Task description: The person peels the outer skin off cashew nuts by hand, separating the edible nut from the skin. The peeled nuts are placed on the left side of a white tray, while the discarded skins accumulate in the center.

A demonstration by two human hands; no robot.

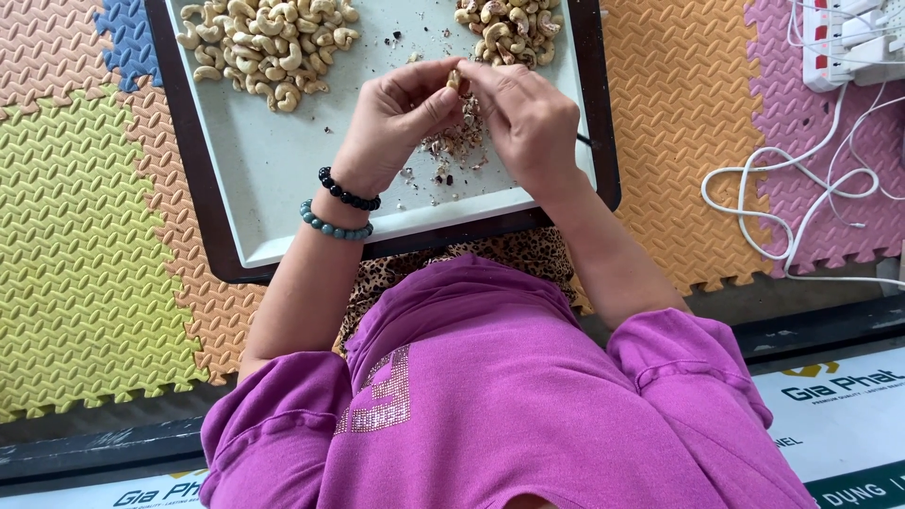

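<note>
Cashew [453, 79] sits pinched between the left hand [401, 118] and right hand [523, 118], both closed on it above the tray [283, 188]. Shell bits [452, 146] lie beneath; cashew piles [269, 42] lie far.

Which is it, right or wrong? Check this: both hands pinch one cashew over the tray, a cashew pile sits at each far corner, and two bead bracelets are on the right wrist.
Wrong in one respect: the head view shows the two bracelets on the left wrist, not the right. Otherwise it holds: the left hand and right hand pinch one cashew over the tray, with the left pile and right pile at its far corners.
</note>
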